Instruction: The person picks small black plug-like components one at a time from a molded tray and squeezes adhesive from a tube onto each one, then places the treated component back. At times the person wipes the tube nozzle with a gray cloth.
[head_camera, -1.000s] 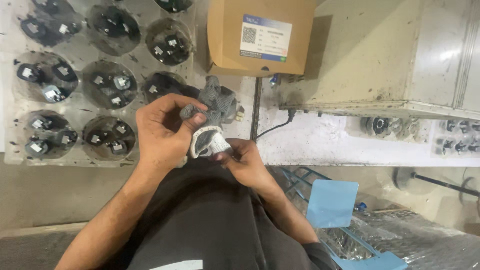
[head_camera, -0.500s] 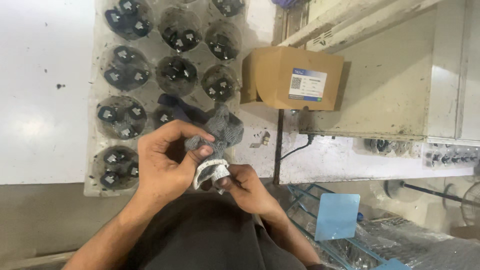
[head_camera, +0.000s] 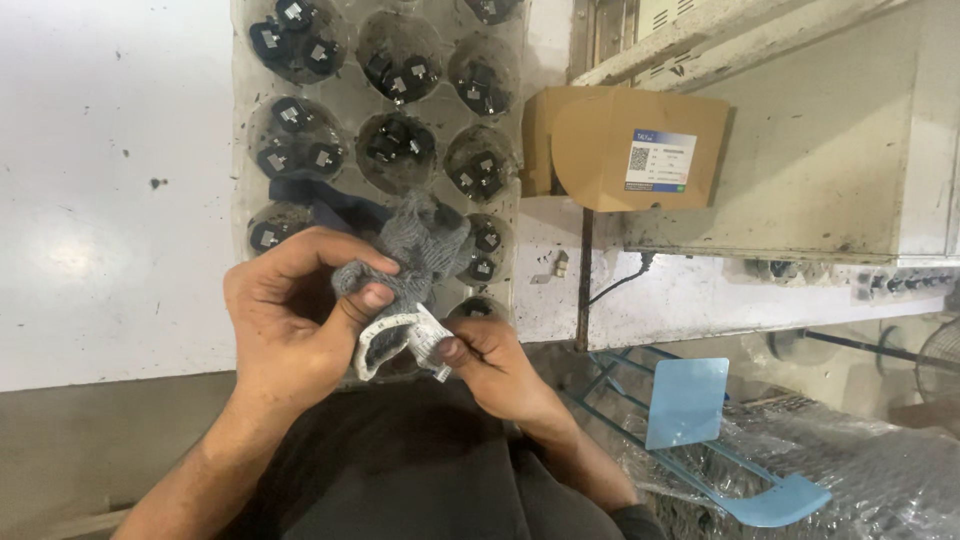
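Both hands are pinched on one grey glove (head_camera: 405, 275) over the dark lap: the left hand (head_camera: 290, 325) clamps its thumb and fingers on the knit body, the right hand (head_camera: 495, 365) grips the white cuff's edge from below, so the cuff sits stretched between the two grips and the fingers of the glove flop up past the left thumb. Just beyond, on the white table (head_camera: 110, 200), lies a clear tray (head_camera: 350, 110) with round pockets of small black parts, and farther right a cardboard box (head_camera: 625, 150) leans at a beige cabinet (head_camera: 830, 150).
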